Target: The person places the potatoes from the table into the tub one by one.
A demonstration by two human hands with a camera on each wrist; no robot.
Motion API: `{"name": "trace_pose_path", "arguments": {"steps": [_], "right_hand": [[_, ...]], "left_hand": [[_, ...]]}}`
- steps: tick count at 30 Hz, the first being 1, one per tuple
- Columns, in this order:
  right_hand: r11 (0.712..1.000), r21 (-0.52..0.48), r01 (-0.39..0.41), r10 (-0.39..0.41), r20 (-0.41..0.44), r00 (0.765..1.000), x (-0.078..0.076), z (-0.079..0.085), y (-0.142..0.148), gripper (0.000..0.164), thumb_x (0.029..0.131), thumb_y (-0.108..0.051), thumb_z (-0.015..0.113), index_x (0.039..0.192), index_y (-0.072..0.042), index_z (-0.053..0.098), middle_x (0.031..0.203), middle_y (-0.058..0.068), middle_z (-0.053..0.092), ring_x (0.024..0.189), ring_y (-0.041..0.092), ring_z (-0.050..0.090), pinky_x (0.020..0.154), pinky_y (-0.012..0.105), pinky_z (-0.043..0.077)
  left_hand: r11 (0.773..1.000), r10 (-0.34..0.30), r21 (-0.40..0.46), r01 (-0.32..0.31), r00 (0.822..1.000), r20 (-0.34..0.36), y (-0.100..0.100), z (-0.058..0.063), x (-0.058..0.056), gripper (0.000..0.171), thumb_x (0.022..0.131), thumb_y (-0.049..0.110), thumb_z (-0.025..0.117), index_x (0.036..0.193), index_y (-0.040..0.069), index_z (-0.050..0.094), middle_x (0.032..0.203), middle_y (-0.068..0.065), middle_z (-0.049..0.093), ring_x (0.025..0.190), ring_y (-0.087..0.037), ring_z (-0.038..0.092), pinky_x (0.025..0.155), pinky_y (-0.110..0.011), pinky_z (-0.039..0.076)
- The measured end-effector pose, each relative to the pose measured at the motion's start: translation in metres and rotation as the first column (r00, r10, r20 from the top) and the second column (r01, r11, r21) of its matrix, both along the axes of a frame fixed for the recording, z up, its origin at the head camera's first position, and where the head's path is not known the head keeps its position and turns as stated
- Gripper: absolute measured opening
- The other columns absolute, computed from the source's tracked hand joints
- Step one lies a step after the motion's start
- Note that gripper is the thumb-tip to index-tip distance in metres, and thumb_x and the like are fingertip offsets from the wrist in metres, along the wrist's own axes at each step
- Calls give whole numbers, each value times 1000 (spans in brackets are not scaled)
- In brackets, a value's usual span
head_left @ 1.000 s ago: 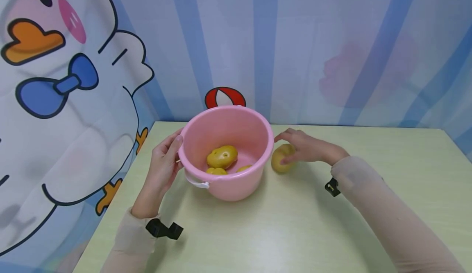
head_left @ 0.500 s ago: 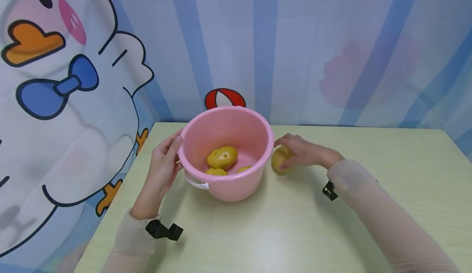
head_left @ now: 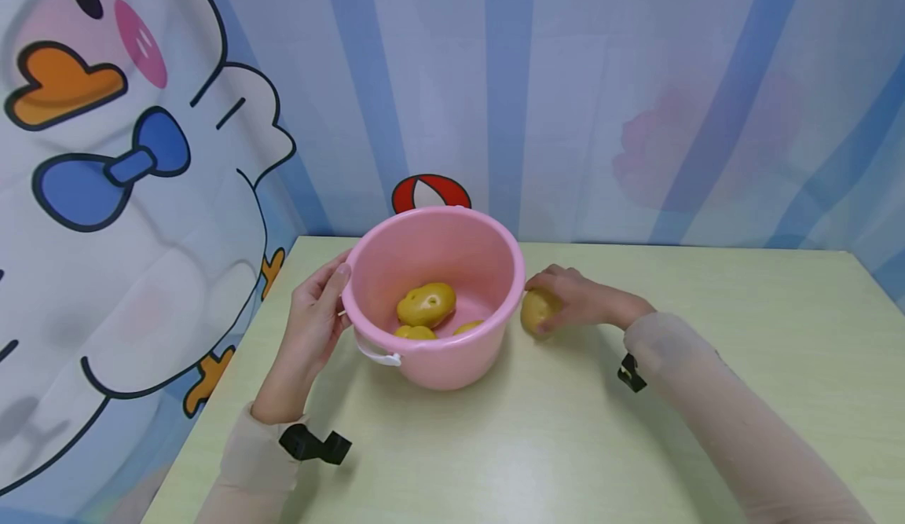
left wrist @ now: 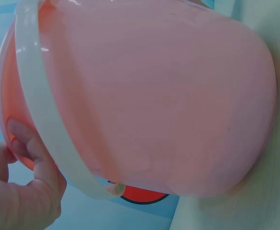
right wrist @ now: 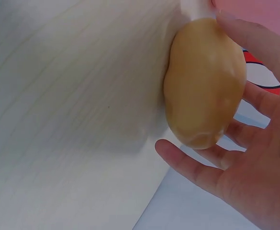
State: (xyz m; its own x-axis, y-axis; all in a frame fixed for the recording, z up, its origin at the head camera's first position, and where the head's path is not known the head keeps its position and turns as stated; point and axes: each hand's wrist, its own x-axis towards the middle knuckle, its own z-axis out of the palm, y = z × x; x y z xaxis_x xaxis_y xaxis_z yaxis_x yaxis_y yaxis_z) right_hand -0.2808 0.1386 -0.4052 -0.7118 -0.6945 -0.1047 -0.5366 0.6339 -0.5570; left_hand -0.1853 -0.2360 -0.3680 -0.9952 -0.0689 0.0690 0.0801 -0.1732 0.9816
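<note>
My left hand (head_left: 314, 312) grips the rim of a pink bucket (head_left: 445, 365) on its left side. Fingers and rim show up close in the left wrist view, where the bucket's white handle (left wrist: 46, 108) hangs down against the wall. Inside lie a whole yellow potato (head_left: 427, 304) and two more potatoes, partly hidden by the near rim. Just right of the bucket, another potato (right wrist: 204, 84) rests on the table. My right hand (head_left: 583, 300) holds it from above, fingers curled around it and one fingertip at its top end, close to the bucket wall.
The pale wooden table (head_left: 707, 288) reaches back to a blue striped curtain (head_left: 566, 100). A cartoon duck print (head_left: 141, 272) covers the left side. Black camera mounts, one of them (head_left: 314, 443) on the left, sit on both wrists.
My right hand has lowered slightly and closed further around the potato beside the bucket. My left hand and the bucket stay where they were.
</note>
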Motion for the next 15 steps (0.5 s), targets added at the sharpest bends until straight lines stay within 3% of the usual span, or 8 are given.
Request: {"name": "trace_pose_path", "arguments": {"steps": [15], "right_hand": [[1000, -26, -8, 8, -23, 1000, -5, -12, -1, 65, 78, -22, 85, 134, -3, 57, 124, 16, 52, 113, 36, 44, 96, 57, 40]], "left_hand": [[1000, 4, -15, -4, 1000, 5, 0, -1, 0, 50, 105, 28, 53, 149, 6, 46, 132, -6, 57, 80, -10, 65, 65, -15, 54]]}}
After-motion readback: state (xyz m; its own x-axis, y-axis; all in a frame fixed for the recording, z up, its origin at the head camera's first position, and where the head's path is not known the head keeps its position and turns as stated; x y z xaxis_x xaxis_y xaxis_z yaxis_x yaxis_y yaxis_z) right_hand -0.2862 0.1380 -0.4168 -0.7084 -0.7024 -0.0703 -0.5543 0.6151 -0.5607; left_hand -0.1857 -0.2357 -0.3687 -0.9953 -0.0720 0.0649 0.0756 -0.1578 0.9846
